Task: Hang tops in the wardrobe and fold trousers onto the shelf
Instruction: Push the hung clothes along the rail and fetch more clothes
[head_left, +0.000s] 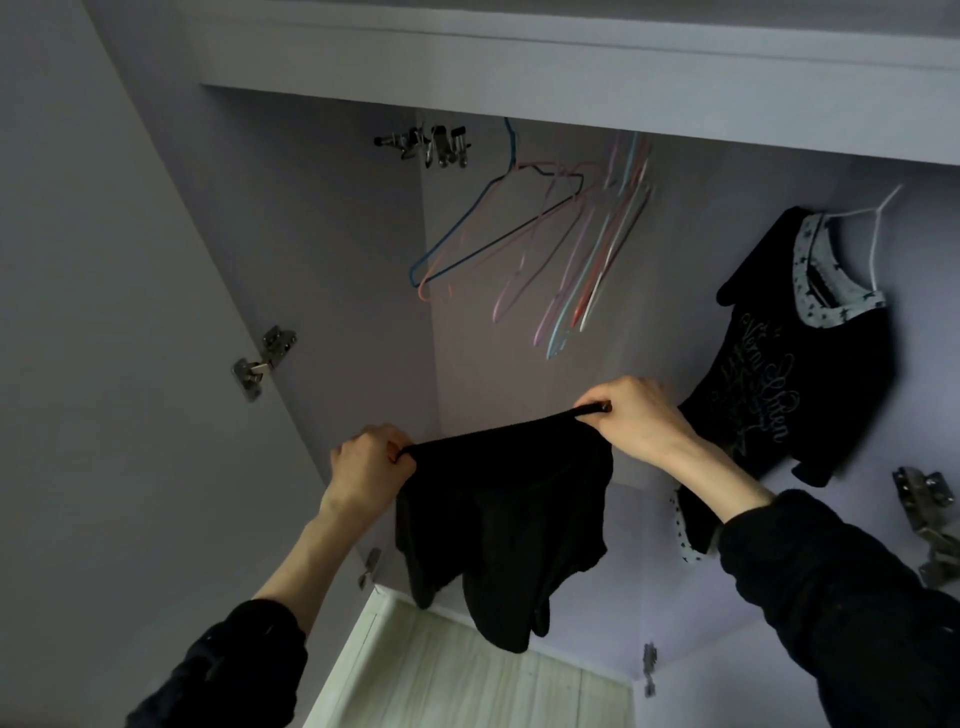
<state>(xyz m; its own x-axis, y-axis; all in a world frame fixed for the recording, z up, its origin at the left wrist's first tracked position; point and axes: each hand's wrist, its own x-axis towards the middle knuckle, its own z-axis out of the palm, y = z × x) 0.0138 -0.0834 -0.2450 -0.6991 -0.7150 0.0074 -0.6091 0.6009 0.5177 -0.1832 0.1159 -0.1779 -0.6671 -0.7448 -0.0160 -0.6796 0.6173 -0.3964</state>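
A black garment (498, 525) hangs stretched between my two hands in front of the open wardrobe. My left hand (366, 465) grips its left upper edge. My right hand (631, 418) pinches the right upper edge a little higher. Whether it is a top or trousers I cannot tell. Several empty wire hangers (550, 234), blue, pink and white, hang inside the wardrobe above my hands. A black printed top (789, 364) with a pale patterned collar hangs on a white hanger at the right.
The wardrobe's left door (104, 338) stands open with metal hinges (262, 361). More hinges (930, 525) sit on the right side. A cluster of metal clips (431, 145) hangs at the upper back. Light wooden floor (467, 675) shows below.
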